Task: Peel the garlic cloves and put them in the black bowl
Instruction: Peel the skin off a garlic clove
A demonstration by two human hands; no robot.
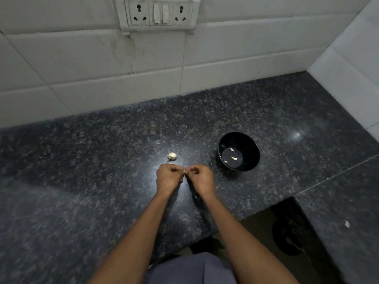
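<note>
Head view. We note a dark speckled granite table (102, 152) running along a wall of white rectangular tiles (82, 64), with a second tiled wall meeting it at the right. A white switch-and-socket plate (158, 13) sits high on the back wall. At the right a seam crosses the stone, and the table steps back to leave a floor gap where a dark sandal (287, 238) shows.

A small round black bowl (251, 160) stands on the table to the right, holding three pale peeled garlic cloves (232, 155). A small whitish partial garlic bulb (172, 156) lies just beyond the hands, well apart from the bowl. Tiny white skin flecks (196, 196) are scattered near the wrists.

Left hand (168, 178) and right hand (202, 178) are together, fingers curled, fingertips meeting on a tiny pale garlic clove (184, 171) pinched between them, mostly hidden. Nothing stands between hands and bowl.
</note>
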